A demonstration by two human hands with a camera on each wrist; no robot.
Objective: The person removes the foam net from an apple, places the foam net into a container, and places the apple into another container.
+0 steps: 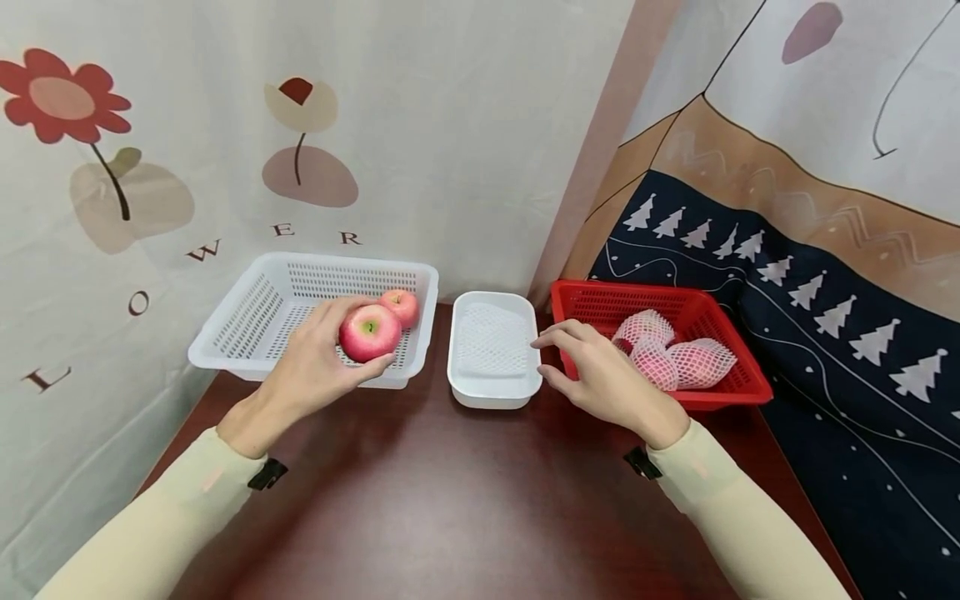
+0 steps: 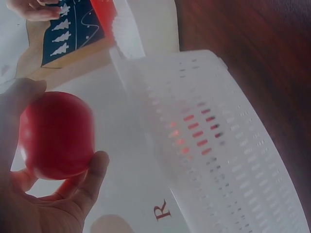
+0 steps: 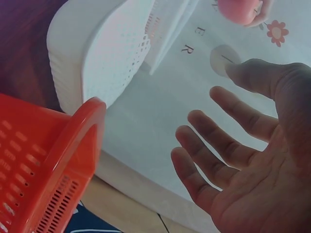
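Apple (image 1: 371, 332), pinched in my left hand (image 1: 311, 357) (right hand (image 1: 602, 372) spread, holding nothing), could drop if its skin, hard to judge through haze, proves slick.

Pale flowered curtain (image 1: 465, 125), navy cloth (image 1: 825, 367) with trees, glossy brown table (image 1: 450, 500)

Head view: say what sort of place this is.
Probably a small, makeshift tabletop workspace, judging by the printed fabric hanging close behind a dark reddish table, and the white basket and red basket set out on it.
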